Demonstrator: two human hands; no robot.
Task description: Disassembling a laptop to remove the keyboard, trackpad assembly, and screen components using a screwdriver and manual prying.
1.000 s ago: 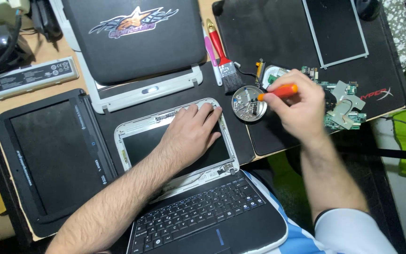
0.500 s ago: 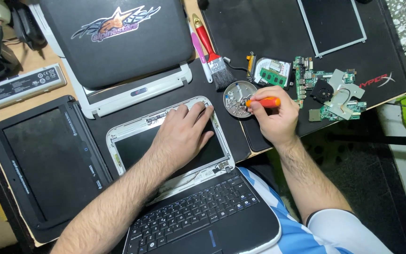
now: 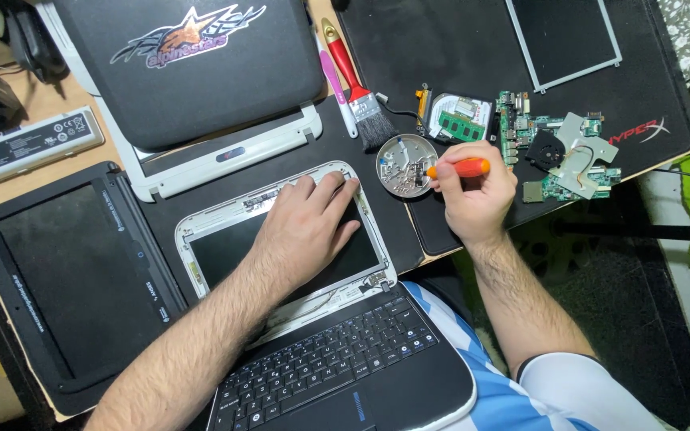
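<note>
Your left hand (image 3: 307, 227) lies flat, fingers spread wide, on the dark screen of the small white-framed open laptop (image 3: 201, 247), fingertips up at the top bezel; it holds nothing. The laptop's screen lies back flat on the black desk mat (image 3: 441, 64), while its black keyboard half (image 3: 337, 367) hangs toward your lap at bottom centre.

Your right hand (image 3: 477, 191) is curled tight round the orange-handled screwdriver (image 3: 461, 168). The handle pokes out leftward from your fist, its end at the rim of the round shiny metal parts dish (image 3: 405, 164). The tip can't be made out. The dish sits just right of the laptop's top corner, with small bits inside, too tiny to tell.

Above the dish: a red-handled black-bristle brush (image 3: 353, 80) lying diagonal, a pink slim tool (image 3: 335, 88) beside it. Right of the dish: a green memory board on a silver drive (image 3: 461, 120), then a green circuit board with black fan and metal bracket (image 3: 565, 156), close to your right knuckles.

Top right: a thin dark screen panel with silver edge (image 3: 565, 36). Top left: a black laptop lid with star graphic on a white base (image 3: 193, 72). Far left: a black-framed screen bezel (image 3: 65, 271) and a long grey battery pack (image 3: 25, 148) on the wood table.
</note>
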